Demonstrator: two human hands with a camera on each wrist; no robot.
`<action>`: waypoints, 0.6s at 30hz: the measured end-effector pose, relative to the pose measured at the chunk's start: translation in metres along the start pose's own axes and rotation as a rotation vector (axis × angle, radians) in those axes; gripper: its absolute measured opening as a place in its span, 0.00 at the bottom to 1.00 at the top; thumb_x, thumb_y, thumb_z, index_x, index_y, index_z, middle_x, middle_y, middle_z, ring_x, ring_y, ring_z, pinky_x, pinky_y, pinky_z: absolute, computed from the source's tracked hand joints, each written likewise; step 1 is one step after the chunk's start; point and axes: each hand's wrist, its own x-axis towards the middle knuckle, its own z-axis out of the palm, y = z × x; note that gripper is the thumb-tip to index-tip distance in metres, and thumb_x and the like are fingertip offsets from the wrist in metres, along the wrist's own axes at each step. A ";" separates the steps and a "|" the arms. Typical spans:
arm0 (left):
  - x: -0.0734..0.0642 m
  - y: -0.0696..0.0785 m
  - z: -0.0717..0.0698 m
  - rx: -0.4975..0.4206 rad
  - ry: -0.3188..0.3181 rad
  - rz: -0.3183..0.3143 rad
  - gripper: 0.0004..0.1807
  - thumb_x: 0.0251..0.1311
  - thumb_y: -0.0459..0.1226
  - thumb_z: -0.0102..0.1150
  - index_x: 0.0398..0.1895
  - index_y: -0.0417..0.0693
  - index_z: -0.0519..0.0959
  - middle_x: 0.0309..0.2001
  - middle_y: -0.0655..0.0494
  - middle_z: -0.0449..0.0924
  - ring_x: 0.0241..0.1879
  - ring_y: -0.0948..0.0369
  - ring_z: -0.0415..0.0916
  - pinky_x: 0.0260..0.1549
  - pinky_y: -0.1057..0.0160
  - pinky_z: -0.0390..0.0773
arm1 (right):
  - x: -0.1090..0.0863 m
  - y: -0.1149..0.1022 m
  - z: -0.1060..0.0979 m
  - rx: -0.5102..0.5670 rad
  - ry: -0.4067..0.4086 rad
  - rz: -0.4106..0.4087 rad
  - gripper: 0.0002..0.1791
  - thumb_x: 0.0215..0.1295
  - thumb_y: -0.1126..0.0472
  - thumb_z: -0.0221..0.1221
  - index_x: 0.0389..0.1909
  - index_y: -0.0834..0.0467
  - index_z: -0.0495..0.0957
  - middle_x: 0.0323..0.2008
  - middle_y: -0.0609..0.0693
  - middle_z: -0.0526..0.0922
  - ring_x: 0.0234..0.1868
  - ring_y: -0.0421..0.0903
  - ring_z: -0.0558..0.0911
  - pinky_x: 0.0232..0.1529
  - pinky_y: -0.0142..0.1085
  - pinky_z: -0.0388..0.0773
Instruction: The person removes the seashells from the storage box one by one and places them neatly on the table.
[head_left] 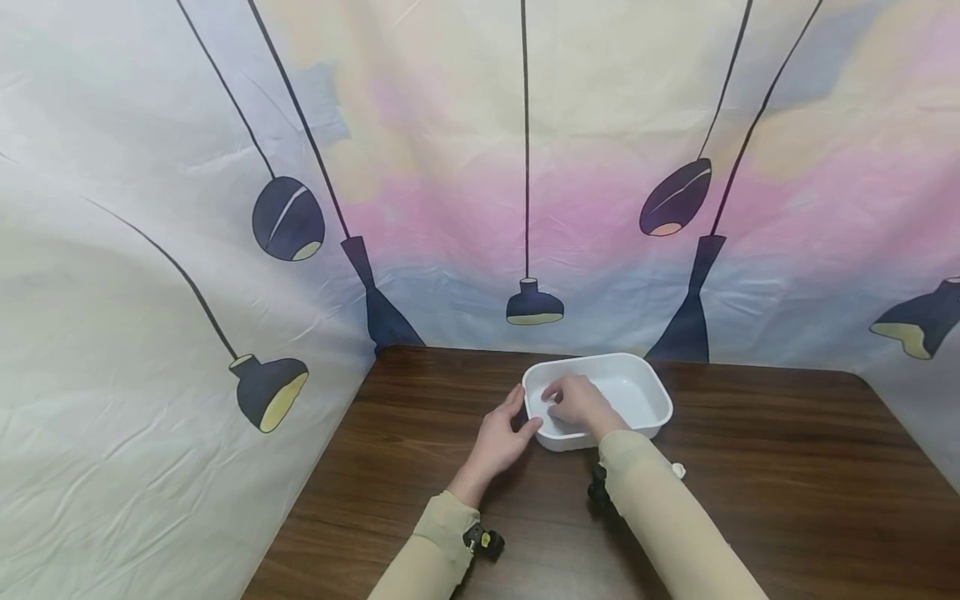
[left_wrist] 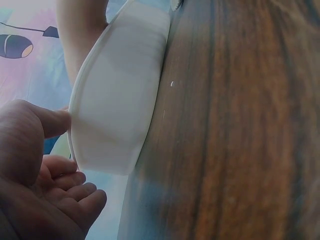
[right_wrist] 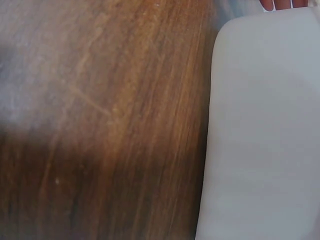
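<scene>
A white rectangular basin (head_left: 633, 392) with rounded corners stands on the dark wooden table. My left hand (head_left: 501, 433) holds its left end, with the thumb at the front rim and the fingers along the left side. In the left wrist view, the thumb (left_wrist: 55, 121) presses the rim of the basin (left_wrist: 117, 95) and the other fingers curl loosely below it. My right hand (head_left: 581, 402) reaches over the front rim into the basin, fingers bent down near the left inside. I cannot tell whether it pinches something there. The right wrist view shows the basin's outer wall (right_wrist: 265, 130).
A small white object (head_left: 678, 471) lies on the table (head_left: 787, 467) beside the right sleeve, partly hidden by it. Behind the table hangs a cloth (head_left: 465, 208) printed with lamps. Black wrist cameras sit below both cuffs, the left one (head_left: 483, 542) close over the table.
</scene>
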 end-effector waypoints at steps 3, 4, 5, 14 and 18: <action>-0.001 -0.001 0.000 0.005 -0.002 -0.005 0.37 0.76 0.43 0.63 0.79 0.32 0.65 0.81 0.41 0.62 0.79 0.47 0.61 0.77 0.46 0.64 | -0.001 -0.001 0.000 0.011 -0.015 0.017 0.13 0.64 0.66 0.72 0.50 0.58 0.91 0.42 0.53 0.89 0.45 0.50 0.86 0.54 0.49 0.85; -0.001 -0.001 0.000 0.004 -0.002 -0.008 0.37 0.76 0.44 0.63 0.79 0.32 0.65 0.81 0.42 0.62 0.79 0.47 0.61 0.77 0.46 0.64 | -0.001 -0.001 0.000 0.015 -0.016 0.021 0.13 0.65 0.66 0.72 0.50 0.58 0.91 0.42 0.53 0.90 0.46 0.50 0.86 0.54 0.49 0.85; -0.001 -0.001 0.000 0.003 -0.003 -0.011 0.37 0.76 0.44 0.63 0.79 0.32 0.65 0.81 0.42 0.62 0.79 0.47 0.61 0.77 0.46 0.64 | -0.002 -0.001 0.000 0.024 -0.020 0.030 0.12 0.65 0.66 0.72 0.49 0.58 0.91 0.43 0.53 0.90 0.46 0.51 0.86 0.55 0.49 0.85; 0.000 -0.002 -0.001 0.010 0.001 -0.007 0.38 0.76 0.45 0.63 0.79 0.32 0.65 0.81 0.42 0.62 0.79 0.48 0.61 0.77 0.47 0.64 | -0.003 -0.001 0.001 0.013 -0.009 -0.016 0.13 0.65 0.65 0.73 0.49 0.58 0.91 0.39 0.51 0.90 0.42 0.47 0.86 0.51 0.47 0.86; 0.000 -0.001 0.000 0.010 -0.005 0.000 0.37 0.77 0.45 0.63 0.79 0.32 0.65 0.81 0.42 0.62 0.79 0.47 0.61 0.77 0.46 0.64 | -0.006 0.000 -0.002 0.003 -0.030 -0.032 0.15 0.64 0.67 0.73 0.51 0.57 0.91 0.37 0.50 0.89 0.39 0.45 0.84 0.50 0.45 0.85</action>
